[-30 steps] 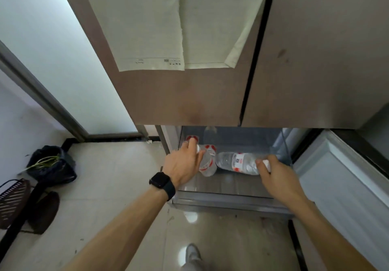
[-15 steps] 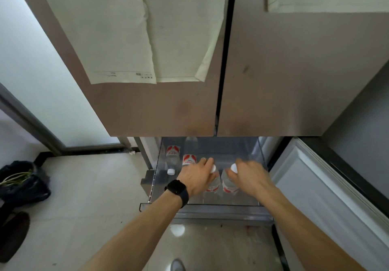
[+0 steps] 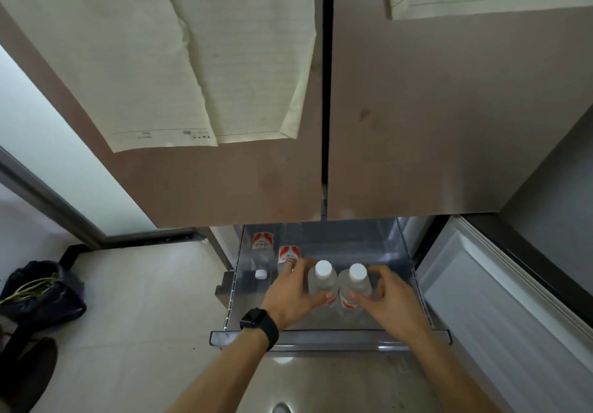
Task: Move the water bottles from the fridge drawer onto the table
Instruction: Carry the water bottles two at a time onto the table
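The clear fridge drawer [image 3: 330,337] stands pulled out below the closed fridge doors. My left hand [image 3: 290,297] grips an upright water bottle [image 3: 322,279] with a white cap and red label. Right beside it, my right hand [image 3: 390,303] grips a second upright bottle [image 3: 356,281] of the same kind. At the drawer's left side, two more bottles [image 3: 263,249] with red labels lean or lie, one [image 3: 288,254] partly hidden behind my left fingers. The table is out of view.
An open white fridge door [image 3: 513,310] stands at the right of the drawer. A black bag [image 3: 41,290] with green stalks lies on the tiled floor at the left, next to dark objects. Papers hang on the fridge doors [image 3: 224,59] above.
The bottles that lay on their sides a second ago now stand upright in my hands. The view has tilted up and shifted, showing more of the fridge doors.
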Available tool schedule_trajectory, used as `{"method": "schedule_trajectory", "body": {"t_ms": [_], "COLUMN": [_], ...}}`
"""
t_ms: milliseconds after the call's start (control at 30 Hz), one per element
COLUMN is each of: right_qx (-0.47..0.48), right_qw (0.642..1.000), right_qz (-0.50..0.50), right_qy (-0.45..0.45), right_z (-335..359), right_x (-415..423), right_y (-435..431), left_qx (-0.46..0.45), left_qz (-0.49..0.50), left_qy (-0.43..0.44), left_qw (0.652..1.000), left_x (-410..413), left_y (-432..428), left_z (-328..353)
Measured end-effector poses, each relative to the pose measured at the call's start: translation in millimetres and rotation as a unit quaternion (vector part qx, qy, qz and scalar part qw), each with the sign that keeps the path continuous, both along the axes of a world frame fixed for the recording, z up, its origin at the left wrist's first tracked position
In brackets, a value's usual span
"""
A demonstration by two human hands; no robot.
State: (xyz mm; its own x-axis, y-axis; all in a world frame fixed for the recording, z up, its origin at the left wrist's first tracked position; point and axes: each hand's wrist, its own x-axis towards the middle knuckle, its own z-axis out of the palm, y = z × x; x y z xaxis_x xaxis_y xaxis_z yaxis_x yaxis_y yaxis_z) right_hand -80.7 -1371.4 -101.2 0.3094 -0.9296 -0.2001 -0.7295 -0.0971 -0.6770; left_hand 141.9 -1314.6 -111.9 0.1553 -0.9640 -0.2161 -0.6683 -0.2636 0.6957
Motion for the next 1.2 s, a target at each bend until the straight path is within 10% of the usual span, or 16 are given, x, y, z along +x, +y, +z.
{"method": "schedule_trajectory", "body": {"t_ms": [833, 1200], "right_qx": [0.038, -0.024], "right_qw": [0.990, 0.953], "right_qz": [-0.012, 0.240], "right_qy": [-0.138, -0.186], "right_z": [7, 128], "right_x": [24, 145], "right_y": [11, 163], "left_qx": [-0.072, -0.177], "left_qz": [0.075, 0.198], "left_qy": [0.096, -0.004], "left_qw": [0.990, 0.964], "left_x": [-3, 79], "left_y": [16, 230], "left_z": [14, 129]}}
